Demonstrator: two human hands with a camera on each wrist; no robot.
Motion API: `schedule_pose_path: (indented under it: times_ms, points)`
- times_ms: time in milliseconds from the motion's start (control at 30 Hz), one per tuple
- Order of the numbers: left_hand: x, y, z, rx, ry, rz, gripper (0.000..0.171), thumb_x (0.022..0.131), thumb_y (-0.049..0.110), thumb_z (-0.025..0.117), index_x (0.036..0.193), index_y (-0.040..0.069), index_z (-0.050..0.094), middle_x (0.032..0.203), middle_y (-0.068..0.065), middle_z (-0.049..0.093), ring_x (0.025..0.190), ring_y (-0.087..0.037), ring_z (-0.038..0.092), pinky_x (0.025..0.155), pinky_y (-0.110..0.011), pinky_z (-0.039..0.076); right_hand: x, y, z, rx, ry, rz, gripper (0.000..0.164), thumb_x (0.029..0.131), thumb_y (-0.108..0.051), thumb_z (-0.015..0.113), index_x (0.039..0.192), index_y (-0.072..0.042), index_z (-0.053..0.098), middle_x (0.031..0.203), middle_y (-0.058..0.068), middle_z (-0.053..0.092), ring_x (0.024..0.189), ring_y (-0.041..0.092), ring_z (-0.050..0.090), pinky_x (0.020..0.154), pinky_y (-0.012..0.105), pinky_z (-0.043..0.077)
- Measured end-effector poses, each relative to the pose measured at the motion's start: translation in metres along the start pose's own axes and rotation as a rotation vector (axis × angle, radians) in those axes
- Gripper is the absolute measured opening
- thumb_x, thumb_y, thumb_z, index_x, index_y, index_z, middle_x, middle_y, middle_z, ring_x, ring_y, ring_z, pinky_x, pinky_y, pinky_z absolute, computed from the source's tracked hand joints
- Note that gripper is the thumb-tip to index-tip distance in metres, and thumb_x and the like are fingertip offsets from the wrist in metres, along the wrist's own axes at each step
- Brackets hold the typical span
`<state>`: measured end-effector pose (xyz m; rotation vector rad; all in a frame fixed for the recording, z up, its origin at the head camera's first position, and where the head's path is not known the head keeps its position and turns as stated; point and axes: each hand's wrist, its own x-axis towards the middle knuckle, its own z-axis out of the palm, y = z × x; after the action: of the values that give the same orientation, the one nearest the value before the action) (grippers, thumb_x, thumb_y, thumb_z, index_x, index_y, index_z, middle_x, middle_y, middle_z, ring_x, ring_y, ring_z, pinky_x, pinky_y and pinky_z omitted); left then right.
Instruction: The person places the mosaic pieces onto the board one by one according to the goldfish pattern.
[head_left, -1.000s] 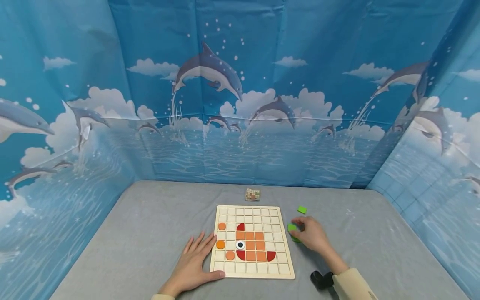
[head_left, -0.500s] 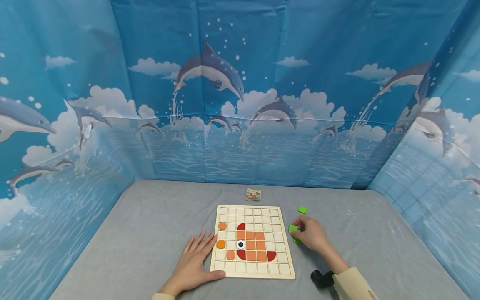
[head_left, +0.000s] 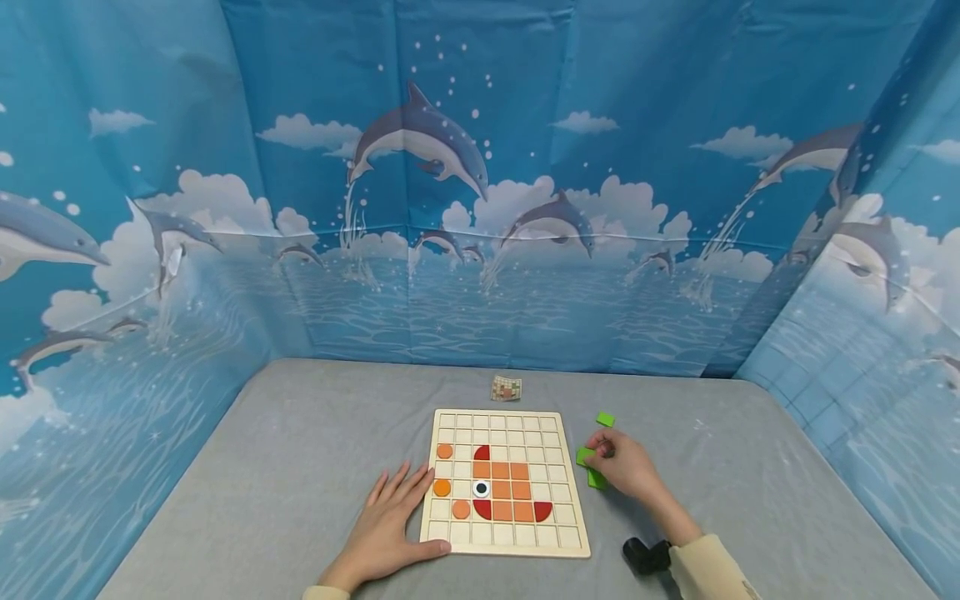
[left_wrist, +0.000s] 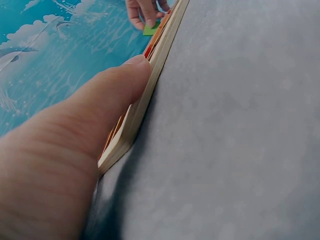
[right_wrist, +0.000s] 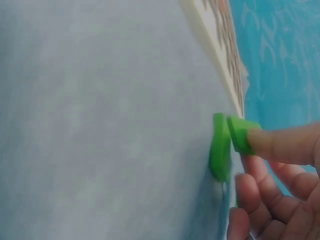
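A wooden grid board (head_left: 517, 540) carries several orange square tiles (head_left: 500, 490), red quarter-round pieces (head_left: 542, 512), orange discs (head_left: 442, 487) and a black-and-white eye piece (head_left: 481, 489). My left hand (head_left: 386, 529) rests at its near left corner, fingers spread along the left edge and thumb on the front edge. To the right of the board, my right hand (head_left: 628, 468) pinches a green tile (right_wrist: 243, 134) between thumb and fingers. Close beside it lies another green tile (right_wrist: 220, 150), curved on one side. A third green tile (head_left: 605, 419) lies farther back.
Beyond the board lies a small printed card (head_left: 506, 388). A black object (head_left: 645, 557) is beside my right wrist. Grey cloth (head_left: 330, 433) covers the table, and a dolphin-printed curtain (head_left: 465, 275) hangs along its back and sides.
My right hand tilts and lifts the green tile slightly, so more of the green tile beneath it shows. My left hand stays still on the board.
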<state>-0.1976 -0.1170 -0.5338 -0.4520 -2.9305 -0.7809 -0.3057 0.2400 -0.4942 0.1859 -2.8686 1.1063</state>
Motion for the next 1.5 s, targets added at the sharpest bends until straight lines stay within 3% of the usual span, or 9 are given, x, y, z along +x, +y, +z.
schedule_pose_path:
  times_ms: [200,533,867,1100,1500]
  points:
    - [0.0,0.0,-0.001,0.0,0.001,0.001,0.099,0.073,0.076,0.057,0.147,0.012,0.039,0.15,-0.003,0.034,0.141,-0.03,0.017,0.109,-0.052,0.004,0.005,-0.01,0.0,0.071,0.032,0.008,0.014,0.083,-0.008,0.072,0.091,-0.002,0.061,0.075,0.002,0.054,0.063,0.017,0.046,0.051,0.03,0.04]
    - [0.0,-0.001,0.0,0.002,-0.003,0.008,0.1,0.073,0.077,0.056,0.147,0.013,0.038,0.15,-0.002,0.034,0.141,-0.03,0.016,0.109,-0.053,0.004,0.016,-0.028,0.018,0.181,-0.021,0.023,0.01,0.083,-0.006,0.072,0.089,-0.004,0.064,0.074,0.002,0.056,0.065,0.018,0.047,0.053,0.029,0.04]
    - [0.002,-0.004,0.003,0.017,-0.005,-0.003,0.102,0.071,0.08,0.053,0.148,0.016,0.037,0.152,0.002,0.031,0.141,-0.028,0.014,0.11,-0.051,0.003,0.027,-0.039,0.031,0.208,-0.075,-0.014,0.008,0.083,-0.004,0.071,0.089,-0.005,0.065,0.074,0.003,0.057,0.064,0.019,0.05,0.051,0.031,0.042]
    - [0.002,-0.004,0.002,0.017,-0.015,-0.013,0.102,0.071,0.081,0.053,0.148,0.016,0.036,0.152,0.002,0.031,0.142,-0.027,0.014,0.11,-0.05,0.002,0.036,-0.038,0.04,0.201,-0.082,-0.014,0.007,0.083,-0.003,0.071,0.089,-0.006,0.067,0.076,0.003,0.058,0.067,0.018,0.051,0.053,0.029,0.042]
    - [0.002,-0.002,0.0,0.003,-0.016,-0.01,0.101,0.071,0.079,0.055,0.148,0.015,0.037,0.151,0.0,0.031,0.141,-0.028,0.014,0.11,-0.051,0.003,0.038,-0.04,0.043,0.185,-0.08,-0.088,0.006,0.084,-0.001,0.069,0.089,-0.005,0.068,0.076,0.001,0.058,0.067,0.017,0.052,0.052,0.031,0.043]
